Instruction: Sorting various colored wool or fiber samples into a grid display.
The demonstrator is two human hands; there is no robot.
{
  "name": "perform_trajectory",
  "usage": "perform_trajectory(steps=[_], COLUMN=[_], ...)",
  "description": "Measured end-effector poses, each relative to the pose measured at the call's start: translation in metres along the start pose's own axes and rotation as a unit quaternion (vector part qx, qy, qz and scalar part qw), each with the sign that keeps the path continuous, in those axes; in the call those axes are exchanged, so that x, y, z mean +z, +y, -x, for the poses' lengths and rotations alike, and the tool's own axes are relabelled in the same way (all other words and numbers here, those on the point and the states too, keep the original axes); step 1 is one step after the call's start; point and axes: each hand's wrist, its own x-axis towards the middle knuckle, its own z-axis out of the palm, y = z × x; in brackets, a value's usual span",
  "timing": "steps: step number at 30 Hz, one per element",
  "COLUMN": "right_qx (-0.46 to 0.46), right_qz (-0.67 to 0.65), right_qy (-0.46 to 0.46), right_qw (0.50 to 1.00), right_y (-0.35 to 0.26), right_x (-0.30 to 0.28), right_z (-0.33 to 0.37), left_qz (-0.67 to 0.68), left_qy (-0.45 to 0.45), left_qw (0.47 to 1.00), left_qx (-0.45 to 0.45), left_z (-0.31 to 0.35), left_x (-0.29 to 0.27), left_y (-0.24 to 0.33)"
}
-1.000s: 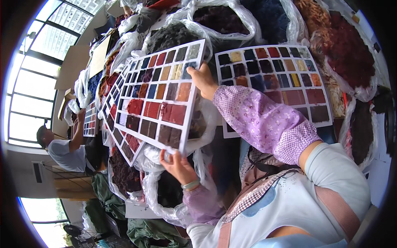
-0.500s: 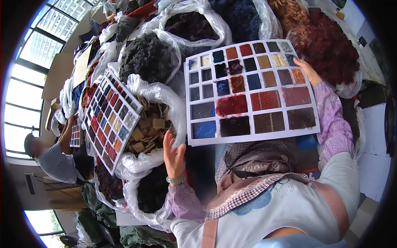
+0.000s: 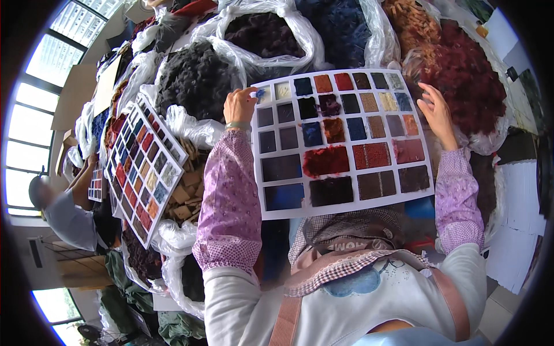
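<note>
A white swatch board [image 3: 351, 167] with rows of square and oblong coloured samples lies in front of my body, tilted slightly. My left hand [image 3: 238, 108] is at its top left corner, fingers closed on the edge beside a window with a white and blue tuft; the fingertips are partly hidden. Just off the board's upper right edge is my right hand [image 3: 437, 115], fingers apart and holding nothing. Some samples look fluffy, such as the dark red one [image 3: 326, 161]; others look woven or flat.
Another swatch board [image 3: 151, 164] leans at the left over a plastic-lined bag of tan chips [image 3: 187, 190]. Open bags of dark grey fibre [image 3: 196, 81], blue fibre [image 3: 334, 34] and dark red fibre [image 3: 467, 81] stand around. Farther left, a person [image 3: 69, 213] bends over a smaller board.
My left hand has risen from the lower left of the board to its top left corner. My right hand has let go of the right edge and opened. The board sits slightly lower.
</note>
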Motion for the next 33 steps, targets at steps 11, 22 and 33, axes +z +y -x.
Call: perform_trajectory(steps=[11,22,33], right_qx=[0.137,0.207,0.308], right_qz=[-0.041,0.306,0.124], right_qy=[0.047,0.206,0.112], right_qw=[0.989,0.906,0.937], right_y=[0.056,0.194,0.223], right_x=[-0.060,-0.125,-0.186], right_z=[0.059,0.037,0.091], left_qz=[-0.016,-0.227,0.024], left_qy=[-0.064,-0.407,-0.053], left_qw=[0.998,0.848,0.998], left_qx=[0.017,-0.253,-0.026], left_z=[-0.017,0.285,0.062], left_x=[0.019,-0.209,-0.150], left_y=[-0.024,0.000,0.148])
